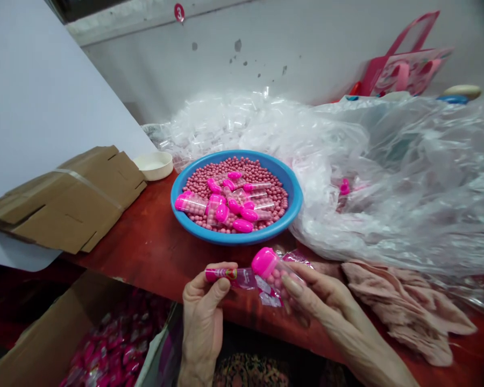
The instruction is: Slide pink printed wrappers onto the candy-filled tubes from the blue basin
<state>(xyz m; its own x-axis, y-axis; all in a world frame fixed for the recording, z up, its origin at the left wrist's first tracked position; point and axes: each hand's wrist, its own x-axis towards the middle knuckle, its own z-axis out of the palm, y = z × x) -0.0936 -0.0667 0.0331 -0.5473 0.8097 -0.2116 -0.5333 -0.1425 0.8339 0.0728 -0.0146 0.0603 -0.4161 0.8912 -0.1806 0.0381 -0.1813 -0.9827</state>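
- The blue plastic basin (290, 199) held a bed of pink beads (197, 183), with clear pink-capped tubes (190, 203) lying on top.
- Behind the basin, a clear plastic sack (391, 177) bulged with more clear tubes.
- Nearer than the basin and to its left, a cardboard box (64, 328) held pink-wrapped packets (116, 344).
- The left hand (204, 322) was closed, its thumb and fingers pinching a slim pink printed strip (221, 274).
- The right hand (331, 295) was curled, gripping a bead-filled tube (276, 277) with a pink cap.
- Strip and tube sat just beside each other, in front of the basin.
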